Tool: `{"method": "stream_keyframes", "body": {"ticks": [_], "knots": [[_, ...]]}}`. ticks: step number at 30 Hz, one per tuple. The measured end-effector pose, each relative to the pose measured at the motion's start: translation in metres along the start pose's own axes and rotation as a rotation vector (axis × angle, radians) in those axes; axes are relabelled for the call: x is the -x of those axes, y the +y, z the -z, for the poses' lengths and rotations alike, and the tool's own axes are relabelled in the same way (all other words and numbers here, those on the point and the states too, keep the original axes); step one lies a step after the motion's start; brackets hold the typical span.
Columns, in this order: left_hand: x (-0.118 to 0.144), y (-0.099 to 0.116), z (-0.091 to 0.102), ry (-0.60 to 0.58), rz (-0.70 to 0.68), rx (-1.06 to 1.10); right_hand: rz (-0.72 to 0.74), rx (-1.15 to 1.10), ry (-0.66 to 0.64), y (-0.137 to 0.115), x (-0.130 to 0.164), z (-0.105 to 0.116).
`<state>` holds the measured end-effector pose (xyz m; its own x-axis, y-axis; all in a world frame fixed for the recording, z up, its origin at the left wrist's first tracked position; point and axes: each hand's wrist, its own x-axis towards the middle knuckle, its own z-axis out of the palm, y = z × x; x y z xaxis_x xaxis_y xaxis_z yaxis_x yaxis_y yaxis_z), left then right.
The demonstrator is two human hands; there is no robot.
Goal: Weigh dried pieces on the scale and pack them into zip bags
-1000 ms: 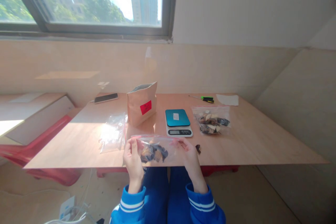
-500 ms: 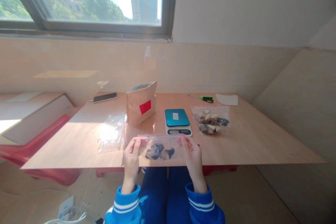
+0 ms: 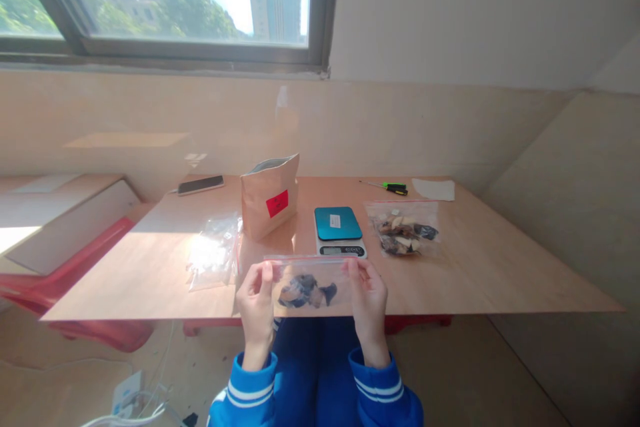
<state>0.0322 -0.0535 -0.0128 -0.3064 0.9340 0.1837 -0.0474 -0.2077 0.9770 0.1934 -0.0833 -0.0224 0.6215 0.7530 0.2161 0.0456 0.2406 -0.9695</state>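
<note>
Both hands bare: left hand (image 3: 256, 300), right hand (image 3: 370, 297). Blue long sleeves (image 3: 250, 390), each cuff with two white stripes. Dark blue trousers (image 3: 313, 367).

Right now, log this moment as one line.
left hand: grips clear zip bag of dark pieces | right hand: grips same bag | teal-topped scale: behind bag

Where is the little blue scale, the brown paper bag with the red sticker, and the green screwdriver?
Blue scale (image 3: 338, 223), head view, on its teal weighing plate.
Brown paper bag (image 3: 270, 197), head view, on its front face beside the red sticker.
Green screwdriver (image 3: 394, 187), head view, on its green handle.
</note>
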Motion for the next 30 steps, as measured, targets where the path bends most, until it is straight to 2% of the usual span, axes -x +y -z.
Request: {"method": "stream_keyframes", "body": {"ticks": [7,12,19,25,30], "knots": [[-0.0064,-0.0057,0.0004,-0.011,0.013,0.045,0.010,0.058,-0.113,-0.0004,-0.0017,0.0022],[-0.0065,-0.0052,0.0006,-0.109,0.032,0.118,0.028,0.078,-0.121,-0.0004,-0.0008,0.0026],[-0.0033,-0.0018,-0.0016,-0.119,0.057,0.085,0.031,0.079,-0.059,-0.0028,0.0017,0.0043],[-0.0011,-0.0011,-0.0037,-0.142,0.063,0.158,0.034,0.042,0.009,-0.0052,0.0022,0.0034],[0.0002,-0.0031,-0.0050,-0.149,0.098,0.231,0.037,-0.030,-0.101,-0.0066,-0.0030,0.0053]]}}
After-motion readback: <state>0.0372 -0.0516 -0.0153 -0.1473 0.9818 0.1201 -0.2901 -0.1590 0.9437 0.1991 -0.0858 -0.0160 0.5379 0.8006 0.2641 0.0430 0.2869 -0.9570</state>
